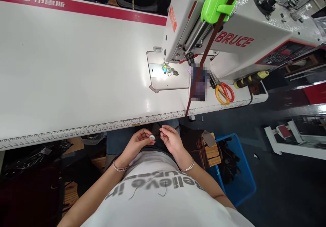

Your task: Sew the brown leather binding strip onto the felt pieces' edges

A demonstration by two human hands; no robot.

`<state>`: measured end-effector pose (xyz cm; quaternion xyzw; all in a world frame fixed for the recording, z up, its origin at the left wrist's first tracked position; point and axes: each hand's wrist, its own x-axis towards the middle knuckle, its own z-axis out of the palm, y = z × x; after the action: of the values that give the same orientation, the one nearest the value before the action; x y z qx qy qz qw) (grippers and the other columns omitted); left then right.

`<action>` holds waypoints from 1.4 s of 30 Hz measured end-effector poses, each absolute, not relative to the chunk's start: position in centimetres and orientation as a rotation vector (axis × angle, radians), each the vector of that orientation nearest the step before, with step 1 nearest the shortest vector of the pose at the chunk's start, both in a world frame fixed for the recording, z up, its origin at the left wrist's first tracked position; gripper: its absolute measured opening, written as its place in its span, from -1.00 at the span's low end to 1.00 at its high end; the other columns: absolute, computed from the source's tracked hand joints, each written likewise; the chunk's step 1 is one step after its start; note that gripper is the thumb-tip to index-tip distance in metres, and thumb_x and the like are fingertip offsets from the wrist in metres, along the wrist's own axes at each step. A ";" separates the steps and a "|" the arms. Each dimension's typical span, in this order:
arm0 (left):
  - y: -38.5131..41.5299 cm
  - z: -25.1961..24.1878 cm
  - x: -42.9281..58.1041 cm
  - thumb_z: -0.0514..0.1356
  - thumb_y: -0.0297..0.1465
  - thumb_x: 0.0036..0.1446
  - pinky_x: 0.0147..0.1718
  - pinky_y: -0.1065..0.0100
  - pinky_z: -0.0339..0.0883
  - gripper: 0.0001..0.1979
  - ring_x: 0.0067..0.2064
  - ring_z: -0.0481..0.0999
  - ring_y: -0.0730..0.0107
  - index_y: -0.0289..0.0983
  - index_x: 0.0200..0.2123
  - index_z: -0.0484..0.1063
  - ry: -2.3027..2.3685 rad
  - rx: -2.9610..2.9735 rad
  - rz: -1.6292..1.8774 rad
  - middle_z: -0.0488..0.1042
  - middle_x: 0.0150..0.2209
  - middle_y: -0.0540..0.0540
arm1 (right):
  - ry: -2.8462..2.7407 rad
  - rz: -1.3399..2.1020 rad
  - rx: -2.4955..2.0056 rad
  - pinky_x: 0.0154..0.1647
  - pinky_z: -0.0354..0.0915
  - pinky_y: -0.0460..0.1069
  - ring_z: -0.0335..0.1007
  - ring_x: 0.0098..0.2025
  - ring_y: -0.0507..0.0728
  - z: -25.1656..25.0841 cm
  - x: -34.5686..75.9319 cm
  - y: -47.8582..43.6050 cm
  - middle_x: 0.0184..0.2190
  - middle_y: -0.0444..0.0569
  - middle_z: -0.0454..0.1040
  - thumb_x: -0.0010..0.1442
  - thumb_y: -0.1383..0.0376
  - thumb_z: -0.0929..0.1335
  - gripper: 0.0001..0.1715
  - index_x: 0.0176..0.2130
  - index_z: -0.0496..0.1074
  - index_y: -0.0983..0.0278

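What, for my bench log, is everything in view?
Disc: 1, white, in left hand
Table: 1, white with red, ahead
Ruler: 1, white, near table edge
Sewing machine: 1, white, table's right
Clip: 1, green, machine's head
Strap: 1, brown, across machine
Spool: 1, black and yellow, table's right end
Scissors: 1 pair, yellow-red, near spool
Pixelated item: 1, purplish, left of scissors
Bin: 1, blue, right floor
Scraps: uncounted, dark, in bin
Other clutter: count unclear, mixed, around table
Shirt: 1, white, on person
Left hand: 1, bare, holding disc
Right hand: 1, bare, right of disc
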<state>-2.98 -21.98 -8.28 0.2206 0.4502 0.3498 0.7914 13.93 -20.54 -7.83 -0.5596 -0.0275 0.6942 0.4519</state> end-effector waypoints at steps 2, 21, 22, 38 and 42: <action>-21.9 -8.0 -3.0 0.47 -0.20 -0.11 -0.27 0.42 0.48 -0.56 -0.34 0.57 0.45 -0.31 -0.26 0.42 0.978 0.485 0.741 0.51 -0.40 0.00 | -0.100 1.696 -1.395 -0.53 0.29 -0.19 0.31 -0.53 -0.10 -8.1 14.4 -20.6 -0.42 -0.10 0.54 -0.27 0.26 0.61 -0.56 -0.36 0.48 0.30; -21.4 -7.5 -4.0 0.42 -0.23 -0.05 -0.31 0.42 0.46 -0.58 -0.35 0.55 0.44 -0.29 -0.18 0.41 1.051 0.582 0.655 0.49 -0.40 0.01 | -1.461 1.821 -1.395 -0.39 0.27 -0.14 0.35 -0.48 -0.02 -8.0 16.7 -20.5 -0.54 -0.09 0.47 0.15 0.14 0.40 -0.71 -0.34 0.56 0.34; -21.4 -7.5 -4.1 0.43 -0.24 -0.06 -0.32 0.42 0.46 -0.59 -0.36 0.55 0.44 -0.30 -0.20 0.41 1.050 0.561 0.662 0.49 -0.39 0.00 | -1.462 1.799 -1.397 -0.39 0.26 -0.14 0.34 -0.48 -0.03 -7.9 17.0 -20.3 -0.55 -0.10 0.46 0.16 0.13 0.39 -0.70 -0.34 0.56 0.33; -21.1 -7.4 -5.4 0.43 -0.27 -0.06 -0.36 0.44 0.47 -0.64 -0.38 0.54 0.45 -0.30 -0.24 0.41 1.009 0.354 0.681 0.49 -0.41 -0.04 | -1.048 1.638 -1.516 -0.36 0.32 -0.09 0.33 -0.48 -0.01 -9.0 18.8 -19.6 -0.58 -0.12 0.42 0.05 -0.01 0.45 -0.60 -0.37 0.56 0.28; -21.2 -7.6 -5.5 0.42 -0.25 -0.05 -0.34 0.43 0.47 -0.63 -0.36 0.53 0.44 -0.30 -0.23 0.42 1.020 0.364 0.678 0.48 -0.40 -0.04 | -0.916 1.534 -1.567 -0.38 0.31 -0.08 0.31 -0.50 -0.01 -9.7 18.9 -19.8 -0.59 -0.13 0.41 0.05 -0.05 0.44 -0.56 -0.36 0.53 0.29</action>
<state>-5.51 -21.22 -7.57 0.1699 0.4760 0.3163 0.8028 18.86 -19.79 -9.71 -0.6116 -0.3575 0.5990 0.3733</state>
